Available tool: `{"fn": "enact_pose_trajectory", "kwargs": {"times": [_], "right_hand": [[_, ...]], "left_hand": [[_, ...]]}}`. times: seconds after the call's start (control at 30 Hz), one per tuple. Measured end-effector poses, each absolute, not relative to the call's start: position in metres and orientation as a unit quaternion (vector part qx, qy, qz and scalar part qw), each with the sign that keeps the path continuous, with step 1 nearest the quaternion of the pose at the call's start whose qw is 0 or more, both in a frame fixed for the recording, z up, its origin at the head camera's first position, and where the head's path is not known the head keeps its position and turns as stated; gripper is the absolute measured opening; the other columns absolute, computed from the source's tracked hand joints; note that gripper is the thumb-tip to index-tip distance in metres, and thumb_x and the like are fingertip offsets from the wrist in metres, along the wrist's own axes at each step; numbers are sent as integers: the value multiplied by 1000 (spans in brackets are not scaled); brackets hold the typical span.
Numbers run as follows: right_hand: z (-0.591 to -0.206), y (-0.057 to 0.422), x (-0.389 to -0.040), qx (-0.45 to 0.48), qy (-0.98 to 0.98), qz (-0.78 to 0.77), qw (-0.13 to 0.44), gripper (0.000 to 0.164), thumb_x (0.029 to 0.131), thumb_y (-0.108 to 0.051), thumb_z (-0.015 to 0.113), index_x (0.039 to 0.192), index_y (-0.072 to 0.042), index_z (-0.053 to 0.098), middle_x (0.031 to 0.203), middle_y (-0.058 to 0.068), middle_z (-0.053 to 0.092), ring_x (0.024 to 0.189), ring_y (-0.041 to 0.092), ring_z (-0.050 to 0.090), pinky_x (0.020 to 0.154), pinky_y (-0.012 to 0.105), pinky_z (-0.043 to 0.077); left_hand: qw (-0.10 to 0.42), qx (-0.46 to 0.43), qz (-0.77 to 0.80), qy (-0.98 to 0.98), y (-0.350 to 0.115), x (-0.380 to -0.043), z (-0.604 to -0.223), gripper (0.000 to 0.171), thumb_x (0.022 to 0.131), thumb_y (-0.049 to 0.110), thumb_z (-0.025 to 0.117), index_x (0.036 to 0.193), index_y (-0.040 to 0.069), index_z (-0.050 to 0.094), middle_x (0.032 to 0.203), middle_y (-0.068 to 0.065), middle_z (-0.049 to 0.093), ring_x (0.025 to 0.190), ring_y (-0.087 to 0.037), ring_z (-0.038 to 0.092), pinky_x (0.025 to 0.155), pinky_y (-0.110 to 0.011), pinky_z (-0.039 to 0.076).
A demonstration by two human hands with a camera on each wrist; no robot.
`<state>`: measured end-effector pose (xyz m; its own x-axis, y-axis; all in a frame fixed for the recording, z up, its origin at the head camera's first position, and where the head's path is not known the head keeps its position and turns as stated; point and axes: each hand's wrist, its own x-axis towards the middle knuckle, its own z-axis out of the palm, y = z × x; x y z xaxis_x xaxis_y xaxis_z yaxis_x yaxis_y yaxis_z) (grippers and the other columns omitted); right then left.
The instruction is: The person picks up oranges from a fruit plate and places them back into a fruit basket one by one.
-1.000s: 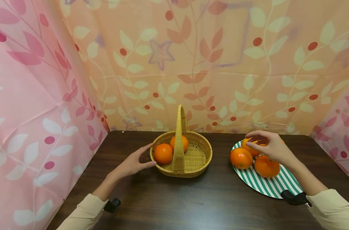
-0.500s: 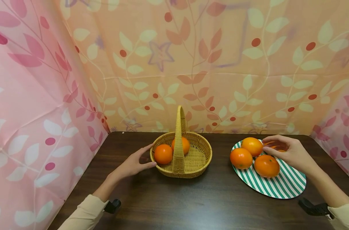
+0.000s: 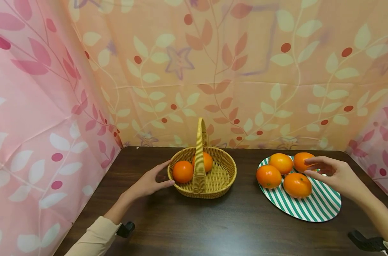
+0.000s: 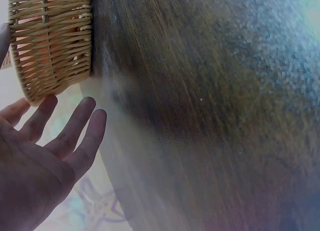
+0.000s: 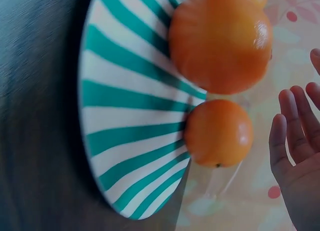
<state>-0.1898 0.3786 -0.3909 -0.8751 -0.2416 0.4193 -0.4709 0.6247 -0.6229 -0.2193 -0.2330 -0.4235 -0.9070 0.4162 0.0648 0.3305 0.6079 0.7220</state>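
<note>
Right hand [image 3: 342,177]: fingers loosely spread, nothing held, just beside back-right orange [image 3: 302,161] on striped plate [image 3: 318,206]. Three more oranges [image 3: 297,185] share plate. Left hand [image 3: 148,182]: fingers apart, touching rim of wicker basket [image 3: 222,177]; two oranges [image 3: 182,172] inside. Step in hand likely reach for orange; next move seems to call for thumb and fingers curling round it. Right wrist view shows gap between fingers and fruit, unclear from head; left wrist view alone shows orange colour through basket's outer weave.
</note>
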Motion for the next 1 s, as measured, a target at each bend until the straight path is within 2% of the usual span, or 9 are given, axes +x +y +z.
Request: {"fn": "enact_pose_trajectory", "kwargs": {"times": [0.2,0.4,0.53,0.7,1.0], "right_hand": [[-401,389,-182,210,-894,374,131,42,85,1,81,124,1,66,112,-4,70,88,5,68,71,16,54],[-414,393,-178,221,-895,374,101,53,85,1,80,134,-1,60,123,-6,65,105,2,61,77,17,52],[-418,391,-176,239,-893,375,77,62,85,2,79,141,-2,54,133,-6,60,111,4,59,78,23,54],[-423,388,-174,248,-890,376,63,65,84,2,79,143,-1,52,135,-13,56,110,3,57,77,28,56],[-432,386,-175,230,-899,368,57,65,84,-3,82,142,-6,54,132,-13,55,105,6,60,75,29,57]], "left_hand": [[57,204,388,897,-233,-220,-423,85,92,42,76,160,15,34,158,-18,35,124,-41,55,103,-58,44],[50,211,387,896,-234,-219,-423,83,93,39,76,159,11,35,158,-19,36,128,-43,51,103,-58,43],[50,210,387,897,-234,-219,-423,83,93,40,76,159,12,35,158,-19,36,127,-43,53,103,-59,43],[51,208,384,898,-235,-219,-424,83,93,41,75,160,13,35,157,-20,37,122,-42,57,102,-61,43],[51,205,376,902,-234,-220,-424,85,92,45,76,160,15,34,159,-17,36,133,-41,48,106,-61,39]]}}
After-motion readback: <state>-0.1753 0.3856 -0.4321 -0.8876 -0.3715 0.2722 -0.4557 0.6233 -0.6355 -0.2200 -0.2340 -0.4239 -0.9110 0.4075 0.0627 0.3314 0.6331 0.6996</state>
